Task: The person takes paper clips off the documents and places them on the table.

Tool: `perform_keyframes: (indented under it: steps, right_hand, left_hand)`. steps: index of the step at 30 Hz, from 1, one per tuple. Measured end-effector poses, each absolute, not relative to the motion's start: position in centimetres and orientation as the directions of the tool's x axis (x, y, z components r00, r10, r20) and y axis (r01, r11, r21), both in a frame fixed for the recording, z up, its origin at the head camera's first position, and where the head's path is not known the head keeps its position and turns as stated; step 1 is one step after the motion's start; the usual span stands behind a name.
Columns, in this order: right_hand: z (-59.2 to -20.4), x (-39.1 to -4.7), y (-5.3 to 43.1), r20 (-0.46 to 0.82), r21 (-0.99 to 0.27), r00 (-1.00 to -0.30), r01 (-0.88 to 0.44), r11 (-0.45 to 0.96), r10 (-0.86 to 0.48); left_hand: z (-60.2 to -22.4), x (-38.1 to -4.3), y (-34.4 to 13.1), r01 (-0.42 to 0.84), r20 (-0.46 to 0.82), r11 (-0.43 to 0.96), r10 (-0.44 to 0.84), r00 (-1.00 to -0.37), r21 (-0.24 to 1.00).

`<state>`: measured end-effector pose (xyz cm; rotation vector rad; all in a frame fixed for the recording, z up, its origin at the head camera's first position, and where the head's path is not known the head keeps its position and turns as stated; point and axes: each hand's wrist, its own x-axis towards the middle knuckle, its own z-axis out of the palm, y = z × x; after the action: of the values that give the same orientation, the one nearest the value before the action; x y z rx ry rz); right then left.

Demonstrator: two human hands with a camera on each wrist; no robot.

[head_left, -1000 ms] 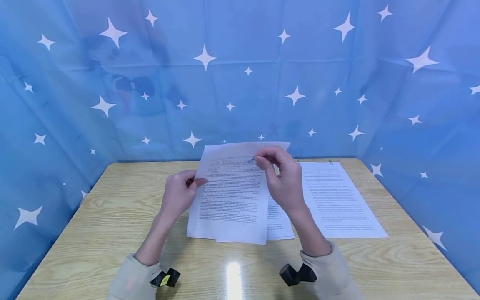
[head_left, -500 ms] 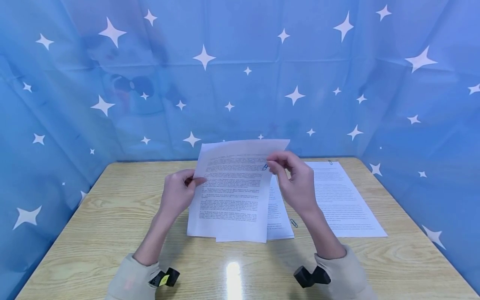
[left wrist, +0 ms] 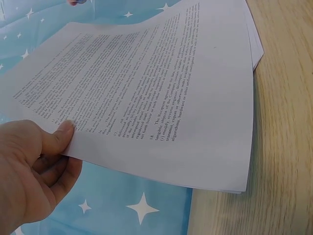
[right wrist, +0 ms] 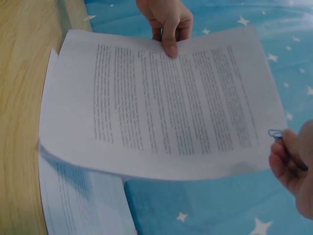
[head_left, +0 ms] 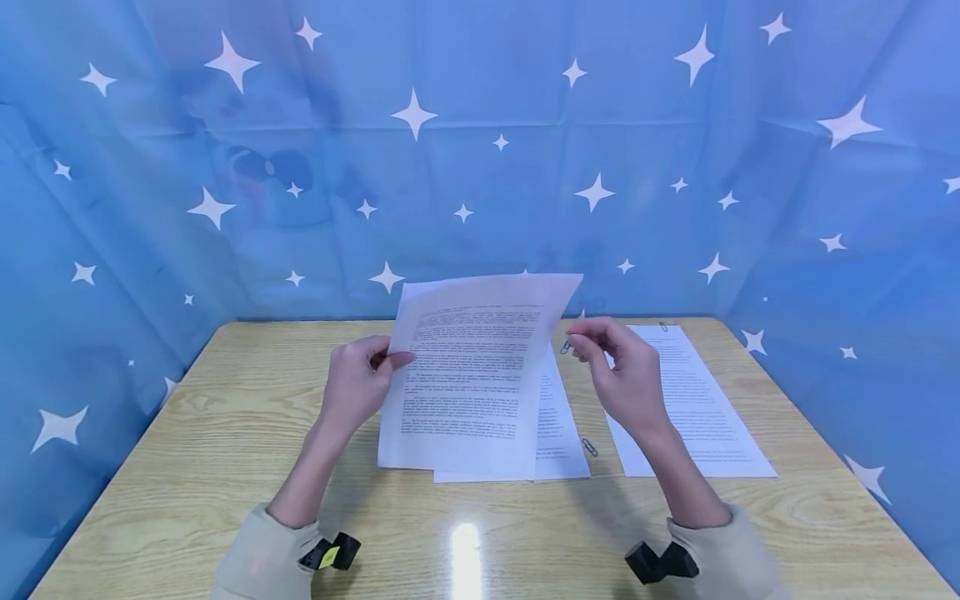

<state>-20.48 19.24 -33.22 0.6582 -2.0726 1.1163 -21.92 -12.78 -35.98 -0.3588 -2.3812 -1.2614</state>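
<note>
My left hand pinches the left edge of a printed paper stack, thumb on the front face, in the head view. The stack is raised and tilted, its far right corner curling up. At the lower edge in the left wrist view, the paper shows more than one layer. Right of the stack, my right hand pinches a blue paper clip between thumb and fingertips, apart from the paper in the head view. The same paper clip is clearer in the right wrist view.
Under the raised stack lie more printed sheets, partly hidden. A loose paper clip lies beside their right edge. Farther right, another printed document has a clip at its top edge. A blue starry curtain hangs behind the wooden table.
My right hand has moved right with the paper clip, away from the stack's top area. The loose clip on the table has come into view. The left hand keeps its hold; the stack rises slightly.
</note>
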Motion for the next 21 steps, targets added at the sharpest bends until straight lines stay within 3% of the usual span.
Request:
perform_keyframes:
  steps: [21]
  right_hand:
    - [-36.9, -20.4, 24.8, 0.514, -0.544, -0.838, -0.485, 0.685, -0.185]
  left_hand:
    - [-36.2, -22.2, -12.8, 0.375, 0.439, 0.525, 0.002, -0.898, 0.764]
